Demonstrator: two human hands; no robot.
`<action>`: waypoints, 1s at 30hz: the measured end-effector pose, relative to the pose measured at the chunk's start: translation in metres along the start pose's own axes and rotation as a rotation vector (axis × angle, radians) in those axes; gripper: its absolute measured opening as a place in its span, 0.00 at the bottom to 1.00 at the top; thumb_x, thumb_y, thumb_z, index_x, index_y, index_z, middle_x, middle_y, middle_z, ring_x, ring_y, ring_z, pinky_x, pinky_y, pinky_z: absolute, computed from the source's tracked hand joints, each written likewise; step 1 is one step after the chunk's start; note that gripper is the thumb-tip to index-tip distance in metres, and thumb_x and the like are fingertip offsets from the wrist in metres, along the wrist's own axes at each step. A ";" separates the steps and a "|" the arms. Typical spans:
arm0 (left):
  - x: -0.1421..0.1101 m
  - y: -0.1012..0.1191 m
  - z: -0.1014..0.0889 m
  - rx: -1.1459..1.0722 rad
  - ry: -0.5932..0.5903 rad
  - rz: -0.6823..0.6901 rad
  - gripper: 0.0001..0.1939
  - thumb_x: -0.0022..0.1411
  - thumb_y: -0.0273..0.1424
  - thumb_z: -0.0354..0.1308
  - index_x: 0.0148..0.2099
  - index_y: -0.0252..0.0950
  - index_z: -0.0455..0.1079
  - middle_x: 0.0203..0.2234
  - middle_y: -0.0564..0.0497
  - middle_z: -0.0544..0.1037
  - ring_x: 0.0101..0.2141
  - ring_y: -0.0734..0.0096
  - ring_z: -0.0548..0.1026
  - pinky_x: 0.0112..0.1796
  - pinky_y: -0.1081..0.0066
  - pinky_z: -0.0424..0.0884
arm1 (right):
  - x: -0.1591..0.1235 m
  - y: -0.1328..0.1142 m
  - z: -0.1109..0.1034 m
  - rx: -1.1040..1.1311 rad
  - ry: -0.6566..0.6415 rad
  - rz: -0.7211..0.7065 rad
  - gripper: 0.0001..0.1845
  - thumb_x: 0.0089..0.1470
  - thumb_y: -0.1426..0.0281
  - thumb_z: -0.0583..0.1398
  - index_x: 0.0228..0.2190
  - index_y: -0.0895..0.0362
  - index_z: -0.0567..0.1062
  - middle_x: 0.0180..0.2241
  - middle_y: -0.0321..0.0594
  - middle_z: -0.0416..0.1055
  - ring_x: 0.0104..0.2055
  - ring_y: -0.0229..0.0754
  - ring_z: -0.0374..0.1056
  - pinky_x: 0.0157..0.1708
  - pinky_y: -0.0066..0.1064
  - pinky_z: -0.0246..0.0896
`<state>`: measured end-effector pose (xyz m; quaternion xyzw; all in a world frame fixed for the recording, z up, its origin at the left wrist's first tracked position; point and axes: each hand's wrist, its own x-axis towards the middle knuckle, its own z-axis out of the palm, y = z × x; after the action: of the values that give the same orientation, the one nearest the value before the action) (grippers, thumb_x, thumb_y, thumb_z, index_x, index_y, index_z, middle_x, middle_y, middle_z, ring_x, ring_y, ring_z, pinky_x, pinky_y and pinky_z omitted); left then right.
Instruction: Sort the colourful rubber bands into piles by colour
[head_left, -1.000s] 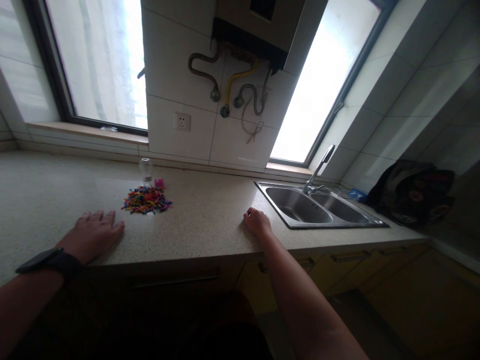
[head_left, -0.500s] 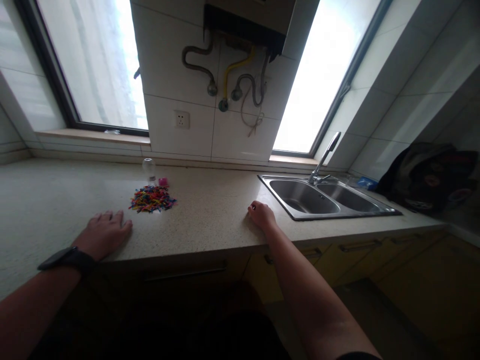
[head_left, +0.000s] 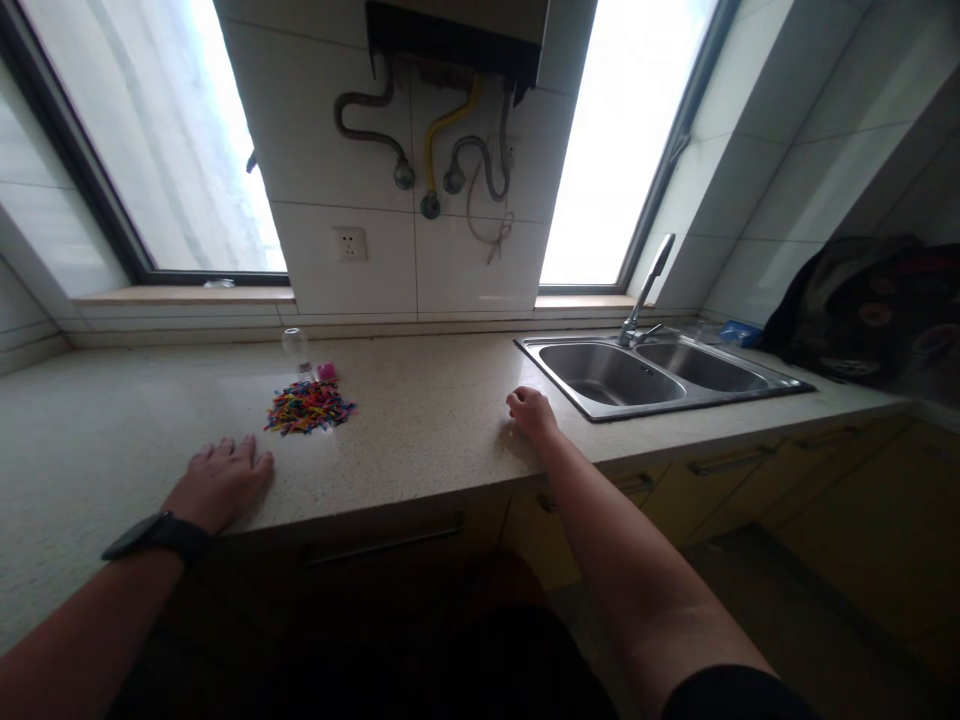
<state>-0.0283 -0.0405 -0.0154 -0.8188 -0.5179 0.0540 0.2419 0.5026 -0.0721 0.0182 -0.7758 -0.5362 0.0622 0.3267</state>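
My left hand lies palm down at the counter's front edge, fingers stretched and holding nothing. A dark watch is on its wrist. Beyond its fingertips, apart from it, is a heap of small multicoloured pieces, too small to name surely. Behind the heap stand a clear bottle-like container and a small pink cap-like piece. My right hand is curled closed just above or on the counter, left of the sink. Its fingers hide whatever they hold, if anything.
The speckled countertop runs along the tiled wall. A double steel sink with a tall faucet is set in at the right. Beyond it lie a blue packet and a dark bag. Drawer handles project below.
The camera view has tilted and shifted slightly. My right hand has shifted a little and its fingers stay curled. My left hand stays flat on the counter; the heap looks the same.
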 end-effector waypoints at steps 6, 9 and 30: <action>0.000 -0.001 0.000 -0.001 0.005 0.002 0.20 0.65 0.25 0.47 0.53 0.28 0.74 0.57 0.23 0.66 0.55 0.34 0.68 0.53 0.42 0.58 | 0.002 0.003 0.000 0.072 -0.003 0.003 0.15 0.55 0.66 0.52 0.30 0.55 0.78 0.24 0.36 0.76 0.28 0.37 0.70 0.29 0.25 0.56; 0.002 -0.002 0.008 0.013 0.003 0.003 0.20 0.66 0.26 0.47 0.55 0.30 0.74 0.58 0.24 0.66 0.56 0.35 0.68 0.53 0.43 0.58 | 0.003 0.004 0.001 0.075 0.001 0.006 0.14 0.54 0.66 0.53 0.29 0.55 0.78 0.24 0.37 0.76 0.27 0.38 0.69 0.28 0.26 0.55; 0.005 -0.006 0.024 0.010 0.018 -0.019 0.21 0.66 0.29 0.48 0.57 0.29 0.72 0.57 0.25 0.67 0.55 0.35 0.67 0.53 0.45 0.58 | 0.006 0.006 0.006 0.070 0.049 0.040 0.06 0.55 0.68 0.57 0.33 0.53 0.75 0.26 0.38 0.76 0.31 0.41 0.71 0.33 0.28 0.58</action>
<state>-0.0392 -0.0256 -0.0324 -0.8132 -0.5229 0.0470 0.2512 0.5072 -0.0657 0.0114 -0.7756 -0.5100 0.0685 0.3654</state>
